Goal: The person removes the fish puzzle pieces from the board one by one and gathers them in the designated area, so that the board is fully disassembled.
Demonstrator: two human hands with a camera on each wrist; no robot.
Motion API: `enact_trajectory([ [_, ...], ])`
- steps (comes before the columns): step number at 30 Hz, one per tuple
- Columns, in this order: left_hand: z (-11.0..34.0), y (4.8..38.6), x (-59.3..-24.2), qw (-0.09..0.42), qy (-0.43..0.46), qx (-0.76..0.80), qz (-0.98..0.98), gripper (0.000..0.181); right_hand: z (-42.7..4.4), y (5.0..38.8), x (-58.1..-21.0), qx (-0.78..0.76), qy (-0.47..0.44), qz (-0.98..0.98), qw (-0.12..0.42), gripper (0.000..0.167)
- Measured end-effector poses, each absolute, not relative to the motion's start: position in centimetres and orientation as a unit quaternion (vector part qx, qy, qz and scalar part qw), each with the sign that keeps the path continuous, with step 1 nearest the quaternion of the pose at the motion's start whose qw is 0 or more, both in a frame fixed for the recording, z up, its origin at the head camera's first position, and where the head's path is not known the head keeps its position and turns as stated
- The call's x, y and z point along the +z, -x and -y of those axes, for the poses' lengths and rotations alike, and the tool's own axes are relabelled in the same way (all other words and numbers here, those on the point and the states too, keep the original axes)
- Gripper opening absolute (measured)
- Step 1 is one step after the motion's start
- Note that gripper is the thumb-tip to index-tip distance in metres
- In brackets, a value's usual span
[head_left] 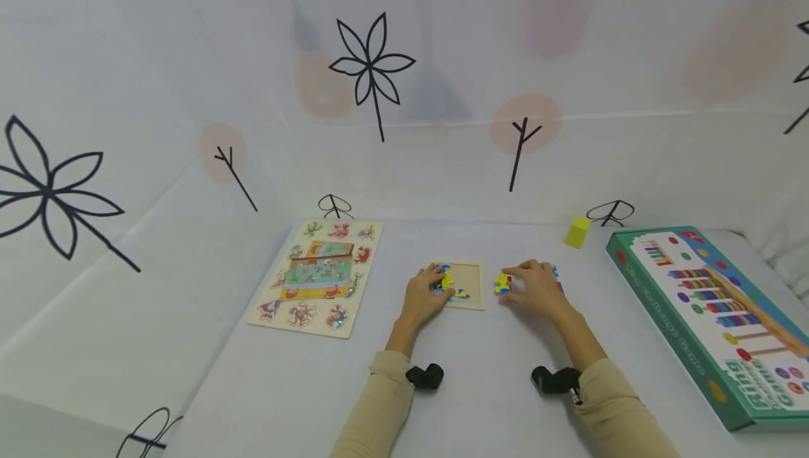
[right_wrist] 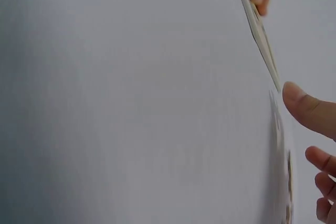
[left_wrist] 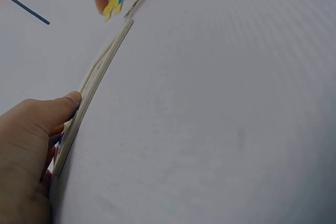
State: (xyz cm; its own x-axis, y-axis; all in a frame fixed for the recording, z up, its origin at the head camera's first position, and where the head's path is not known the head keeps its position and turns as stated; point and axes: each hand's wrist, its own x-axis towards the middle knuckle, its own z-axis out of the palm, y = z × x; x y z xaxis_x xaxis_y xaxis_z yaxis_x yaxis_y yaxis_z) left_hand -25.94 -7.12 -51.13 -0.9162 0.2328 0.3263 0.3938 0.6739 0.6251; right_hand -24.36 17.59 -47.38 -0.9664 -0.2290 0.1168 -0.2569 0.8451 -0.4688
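A shallow wooden puzzle tray (head_left: 482, 286) lies flat, with bright puzzle pieces (head_left: 461, 294) in its left and near parts. The left hand (head_left: 425, 298) grips its left side; in the left wrist view that hand's thumb (left_wrist: 65, 106) lies along the tray's edge (left_wrist: 94, 93). To the right of the tray, the right hand (head_left: 539, 291) pinches a yellow, blue and red piece (head_left: 503, 284) between thumb and fingers. The left wrist view also has this piece (left_wrist: 112, 9) below the fingertips; the right wrist view hides it, though its thumb (right_wrist: 302, 100) shows.
More coloured puzzle (head_left: 557, 277) shows partly behind the right hand. A sea-animal picture board (head_left: 319, 275) lies at left, a yellow block (head_left: 578, 232) stands at the back, and a large green game box (head_left: 720, 324) lies at right.
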Motion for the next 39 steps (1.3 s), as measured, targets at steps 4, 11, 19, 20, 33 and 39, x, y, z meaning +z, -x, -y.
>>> enact_trajectory([
  [4, 7.2, 25.9, -51.0, 0.119, 0.175, -0.367, 0.906, 0.042, -19.5, 23.7, -47.2, 0.236, -0.099, 0.966, 0.028, 0.058],
  [11, 7.1, 25.8, -50.9, 0.119, 0.178, -0.377, 0.901, 0.041, -21.5, 23.3, -47.1, 0.232, -0.078, 0.969, 0.01, 0.062],
  [19, 7.1, 26.0, -51.1, 0.113, 0.173, -0.372, 0.905, 0.042, -21.7, 23.3, -47.0, 0.212, -0.081, 0.974, -0.015, 0.063],
  [20, 7.1, 26.0, -51.1, 0.112, 0.172, -0.371, 0.906, 0.042, -21.7, 23.3, -47.0, 0.212, -0.081, 0.974, -0.018, 0.063],
  [33, 7.0, 26.0, -51.1, 0.117, 0.168, -0.376, 0.904, 0.041, -22.1, 23.7, -47.3, 0.212, -0.097, 0.972, -0.029, 0.06],
  [39, 7.0, 26.0, -51.1, 0.117, 0.169, -0.376, 0.904, 0.041, -22.3, 23.8, -47.1, 0.214, -0.099, 0.971, -0.042, 0.057],
])
